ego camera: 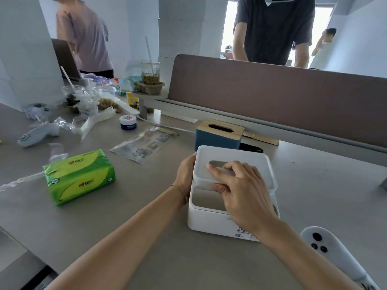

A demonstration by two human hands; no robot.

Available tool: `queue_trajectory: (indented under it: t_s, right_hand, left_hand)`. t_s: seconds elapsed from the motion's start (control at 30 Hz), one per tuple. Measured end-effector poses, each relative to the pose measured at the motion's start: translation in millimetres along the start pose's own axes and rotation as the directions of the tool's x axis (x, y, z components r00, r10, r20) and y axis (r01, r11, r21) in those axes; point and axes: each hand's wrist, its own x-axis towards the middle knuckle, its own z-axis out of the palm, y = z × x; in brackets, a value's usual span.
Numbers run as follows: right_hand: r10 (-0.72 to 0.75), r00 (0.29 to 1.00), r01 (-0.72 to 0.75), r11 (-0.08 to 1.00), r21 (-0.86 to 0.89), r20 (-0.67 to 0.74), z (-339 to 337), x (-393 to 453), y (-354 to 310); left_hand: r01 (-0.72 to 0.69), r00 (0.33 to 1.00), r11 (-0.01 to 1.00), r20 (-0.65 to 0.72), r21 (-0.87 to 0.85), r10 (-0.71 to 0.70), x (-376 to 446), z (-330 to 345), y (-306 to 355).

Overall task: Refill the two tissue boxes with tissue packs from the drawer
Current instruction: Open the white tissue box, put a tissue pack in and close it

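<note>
A white tissue box point(211, 221) stands on the grey desk in front of me. Its white lid point(249, 160) sits raised and shifted toward the back, so the near part of the box shows open. My right hand point(240, 191) grips the lid's near edge, with fingers over its slot. My left hand point(185, 174) holds the lid's left side. Behind it stands a blue tissue box with a wooden lid point(218, 133). Two green tissue packs point(80, 176), stacked, lie to the left on the desk.
A brown desk divider point(272, 95) runs along the back. Cups, wrappers, a small blue jar point(128, 122) and a printed plastic bag point(144, 143) crowd the back left. A white controller point(333, 254) lies at the near right. Two people stand beyond the desk.
</note>
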Motion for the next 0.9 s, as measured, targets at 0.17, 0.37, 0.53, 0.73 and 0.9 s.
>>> queue_trajectory:
  t_s: [0.17, 0.37, 0.53, 0.73, 0.9]
  right_hand:
    - [-0.004, 1.000, 0.003, 1.000, 0.027, 0.010, -3, 1, -1]
    - [-0.101, 0.994, 0.097, 0.990, 0.102, 0.042, -22, 32, -10]
    - [-0.204, 0.974, 0.177, 0.957, 0.231, 0.097, -25, 75, -48]
    - [-0.297, 0.929, 0.211, 0.915, 0.345, 0.219, 6, 101, -102]
    - [-0.338, 0.875, 0.209, 0.910, 0.358, 0.346, 31, 100, -127]
  left_hand:
    - [-0.193, 0.981, 0.964, 0.012, 0.181, 0.194, -7, -1, 13]
    - [-0.670, 0.681, 0.334, 0.369, 0.663, 0.633, -37, -39, 70]
    - [-0.582, 0.697, -0.172, 0.596, 0.795, 0.398, -64, -72, 116]
    - [-0.326, 0.878, -0.274, 0.397, 0.905, 0.266, -94, -113, 153]
    - [-0.249, 0.927, -0.273, 0.310, 0.929, 0.210, -107, -151, 144]
